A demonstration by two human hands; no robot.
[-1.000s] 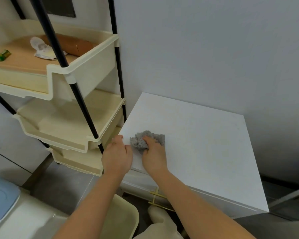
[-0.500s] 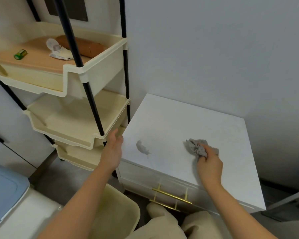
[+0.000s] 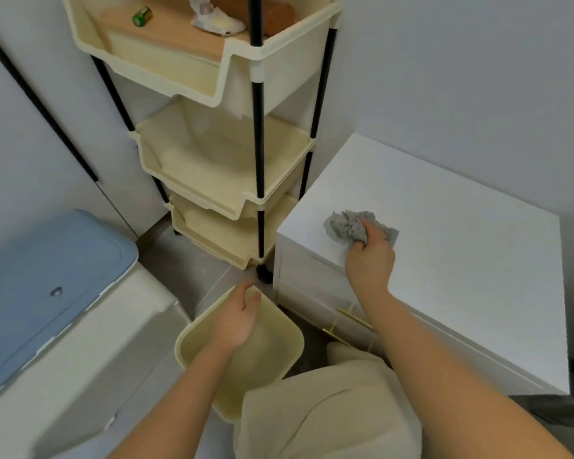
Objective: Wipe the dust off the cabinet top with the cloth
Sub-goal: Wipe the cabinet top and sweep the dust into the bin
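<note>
Cloth (image 3: 352, 225) bunched in right hand (image 3: 370, 260) fingers on cabinet top (image 3: 461, 260); left hand (image 3: 239, 318) fingers loosely spread.

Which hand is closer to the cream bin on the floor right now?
Left. The left hand hangs open over the bin, just inside its rim. The right hand is up on the cabinet top, gripping the cloth.

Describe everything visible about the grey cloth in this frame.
The grey cloth is a small, crumpled rag of soft, textured fabric, bunched into irregular folds. It lies on the white cabinet top near its front left corner, gripped by the right hand, whose fingers press into it. Part is hidden under the hand.
</note>
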